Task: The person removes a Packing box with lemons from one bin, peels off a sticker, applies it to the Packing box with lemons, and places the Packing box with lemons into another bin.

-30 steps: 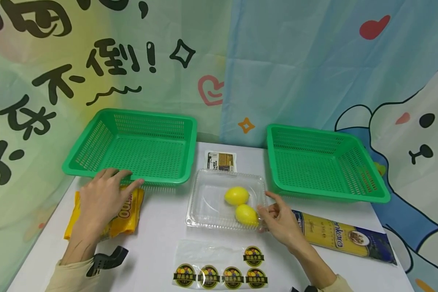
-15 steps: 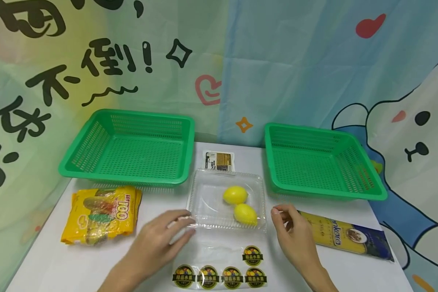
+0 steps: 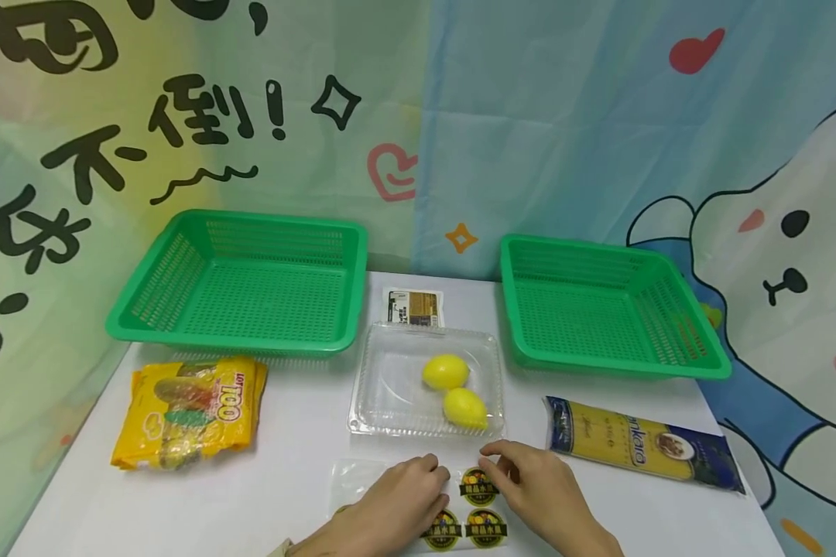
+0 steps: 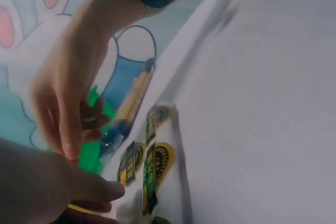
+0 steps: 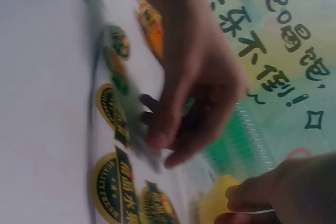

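A clear sheet of round black-and-gold stickers (image 3: 485,527) lies on the table in front of me. My left hand (image 3: 397,503) is over its middle and hides some stickers, its fingers loosely bent. Near the upper-right sticker is my right hand (image 3: 539,487), thumb and index finger apart at the sheet's edge. In the left wrist view the right hand (image 4: 71,82) hangs with loosely curled fingers. The right wrist view shows the left hand (image 5: 202,77) close above the sheet; contact is unclear. Just behind, a clear plastic clamshell box (image 3: 390,387) has two lemons (image 3: 446,372).
Green baskets stand at the back left (image 3: 237,340) and back right (image 3: 616,367). A yellow snack bag (image 3: 188,410) lies at left, a spaghetti packet (image 3: 644,445) at right. A small sachet (image 3: 414,306) lies behind the box. A printed curtain (image 3: 529,116) hangs behind the table.
My left hand has left the yellow snack bag and moved right, past the box's front corner, to the sticker sheet. My right hand has come from the box's right side down to the sheet.
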Action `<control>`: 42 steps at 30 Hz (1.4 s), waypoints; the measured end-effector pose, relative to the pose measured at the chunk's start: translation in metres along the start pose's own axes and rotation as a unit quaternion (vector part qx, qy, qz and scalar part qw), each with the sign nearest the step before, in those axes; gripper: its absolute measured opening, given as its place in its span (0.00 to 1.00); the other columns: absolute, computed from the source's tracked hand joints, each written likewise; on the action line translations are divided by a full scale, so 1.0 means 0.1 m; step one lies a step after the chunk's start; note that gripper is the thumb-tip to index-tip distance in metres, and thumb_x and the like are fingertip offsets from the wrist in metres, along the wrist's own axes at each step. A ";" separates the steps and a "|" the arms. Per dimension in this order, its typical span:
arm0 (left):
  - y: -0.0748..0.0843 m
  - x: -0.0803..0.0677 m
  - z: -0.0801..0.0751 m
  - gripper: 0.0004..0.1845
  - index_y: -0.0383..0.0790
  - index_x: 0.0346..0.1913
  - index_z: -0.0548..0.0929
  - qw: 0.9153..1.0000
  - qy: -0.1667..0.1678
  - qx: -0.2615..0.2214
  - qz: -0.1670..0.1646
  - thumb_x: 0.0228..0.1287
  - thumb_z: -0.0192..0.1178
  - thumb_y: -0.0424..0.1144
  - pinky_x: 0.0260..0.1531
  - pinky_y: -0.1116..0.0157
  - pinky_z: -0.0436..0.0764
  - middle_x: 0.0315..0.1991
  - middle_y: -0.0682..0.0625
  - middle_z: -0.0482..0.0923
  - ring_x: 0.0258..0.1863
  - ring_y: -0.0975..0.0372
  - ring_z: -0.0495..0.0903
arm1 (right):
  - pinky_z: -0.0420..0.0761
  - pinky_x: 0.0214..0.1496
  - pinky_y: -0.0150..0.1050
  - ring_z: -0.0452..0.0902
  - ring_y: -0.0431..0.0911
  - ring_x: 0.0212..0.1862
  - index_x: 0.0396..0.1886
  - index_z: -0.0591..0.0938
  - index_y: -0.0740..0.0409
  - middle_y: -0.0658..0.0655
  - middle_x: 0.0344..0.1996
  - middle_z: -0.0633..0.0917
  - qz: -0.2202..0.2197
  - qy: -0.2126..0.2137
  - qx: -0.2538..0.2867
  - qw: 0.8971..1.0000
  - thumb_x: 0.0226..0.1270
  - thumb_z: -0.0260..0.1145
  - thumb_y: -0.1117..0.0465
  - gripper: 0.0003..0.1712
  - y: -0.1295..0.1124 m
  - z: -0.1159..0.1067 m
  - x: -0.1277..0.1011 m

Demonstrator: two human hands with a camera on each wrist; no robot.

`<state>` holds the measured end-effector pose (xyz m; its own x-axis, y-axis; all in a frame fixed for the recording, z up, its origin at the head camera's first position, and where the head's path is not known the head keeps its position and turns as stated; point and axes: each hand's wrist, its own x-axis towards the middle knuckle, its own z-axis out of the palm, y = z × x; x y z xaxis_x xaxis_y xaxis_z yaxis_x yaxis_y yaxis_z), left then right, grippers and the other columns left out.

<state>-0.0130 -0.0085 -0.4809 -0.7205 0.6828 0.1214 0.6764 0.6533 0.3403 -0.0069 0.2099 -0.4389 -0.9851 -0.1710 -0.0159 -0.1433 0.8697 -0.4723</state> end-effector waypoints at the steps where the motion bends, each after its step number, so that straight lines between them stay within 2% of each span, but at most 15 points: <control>1: 0.00 0.02 0.01 0.07 0.43 0.35 0.85 1.000 -0.001 0.002 -0.005 0.67 0.70 0.41 0.27 0.72 0.77 0.29 0.57 0.75 0.26 0.69 0.74 | 0.69 0.25 0.27 0.65 0.27 0.22 0.41 0.91 0.45 0.32 0.20 0.79 -0.002 -0.001 -0.007 1.000 0.67 0.76 0.55 0.05 0.00 0.02 0.00; 6: -0.01 0.11 0.07 0.08 0.43 0.36 0.85 1.000 -0.005 0.006 -0.015 0.68 0.70 0.43 0.26 0.71 0.78 0.29 0.57 0.75 0.26 0.69 0.75 | 0.73 0.28 0.28 0.70 0.26 0.25 0.39 0.92 0.45 0.37 0.26 0.86 -0.007 0.001 -0.029 1.000 0.64 0.78 0.54 0.04 0.01 0.10 -0.03; 10: -0.02 0.15 0.11 0.07 0.43 0.38 0.85 1.000 -0.001 0.010 -0.018 0.68 0.71 0.41 0.25 0.72 0.79 0.29 0.56 0.77 0.26 0.68 0.77 | 0.81 0.33 0.32 0.83 0.33 0.31 0.40 0.92 0.44 0.41 0.33 0.91 0.011 -0.024 -0.055 0.998 0.66 0.76 0.52 0.06 0.01 0.15 -0.03; 14: -0.02 0.19 0.14 0.06 0.42 0.34 0.84 1.000 0.014 0.011 -0.024 0.68 0.70 0.38 0.24 0.71 0.79 0.27 0.54 0.78 0.25 0.66 0.78 | 0.84 0.36 0.35 0.88 0.37 0.36 0.40 0.92 0.44 0.42 0.36 0.92 0.008 -0.033 -0.065 0.997 0.67 0.75 0.52 0.05 0.04 0.21 -0.03; 18: -0.02 0.21 0.16 0.08 0.42 0.29 0.81 0.999 0.018 0.015 -0.022 0.64 0.68 0.33 0.20 0.71 0.77 0.24 0.54 0.76 0.22 0.66 0.75 | 0.81 0.33 0.32 0.87 0.36 0.35 0.39 0.91 0.45 0.41 0.34 0.92 0.000 -0.026 -0.062 0.998 0.68 0.75 0.54 0.03 0.05 0.25 -0.05; 22: -0.01 0.21 0.12 0.09 0.42 0.26 0.79 1.000 0.003 0.012 -0.015 0.58 0.66 0.27 0.18 0.72 0.74 0.22 0.54 0.73 0.19 0.68 0.69 | 0.80 0.33 0.31 0.85 0.34 0.33 0.37 0.90 0.45 0.41 0.33 0.91 0.007 -0.024 -0.058 0.998 0.68 0.75 0.53 0.03 0.03 0.25 -0.06; 25: -0.01 0.21 0.06 0.10 0.42 0.26 0.78 1.000 -0.008 0.001 -0.013 0.58 0.66 0.26 0.18 0.73 0.72 0.22 0.54 0.72 0.19 0.69 0.67 | 0.81 0.34 0.32 0.85 0.34 0.34 0.35 0.90 0.44 0.40 0.33 0.91 0.015 -0.022 -0.055 0.998 0.68 0.75 0.53 0.03 0.01 0.23 -0.06; 29: -0.02 0.21 0.00 0.10 0.42 0.26 0.78 1.000 -0.009 -0.008 -0.013 0.58 0.66 0.26 0.18 0.73 0.72 0.22 0.54 0.72 0.19 0.68 0.67 | 0.80 0.33 0.31 0.84 0.32 0.32 0.34 0.89 0.41 0.40 0.32 0.91 0.017 -0.010 -0.047 0.999 0.65 0.77 0.54 0.03 -0.02 0.17 -0.06; 34: -0.02 0.21 -0.03 0.10 0.42 0.26 0.77 1.000 -0.010 -0.016 -0.016 0.58 0.66 0.27 0.19 0.72 0.74 0.22 0.54 0.73 0.20 0.68 0.69 | 0.75 0.29 0.29 0.74 0.27 0.27 0.32 0.88 0.40 0.38 0.26 0.87 0.016 0.003 -0.022 1.000 0.63 0.78 0.57 0.06 -0.04 0.13 -0.07; 42: -0.01 0.19 -0.05 0.11 0.43 0.25 0.76 1.000 -0.001 -0.022 -0.023 0.59 0.65 0.27 0.19 0.72 0.74 0.22 0.55 0.73 0.20 0.68 0.69 | 0.75 0.33 0.29 0.69 0.26 0.30 0.32 0.87 0.38 0.33 0.29 0.81 0.013 0.006 0.016 1.000 0.65 0.77 0.59 0.08 -0.04 0.08 -0.09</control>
<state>-0.0286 0.0021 -0.4743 -0.7504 0.6528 0.1036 0.6354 0.6693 0.3852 0.0033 0.2036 -0.4440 -0.9896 -0.1427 -0.0178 -0.1148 0.8586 -0.4996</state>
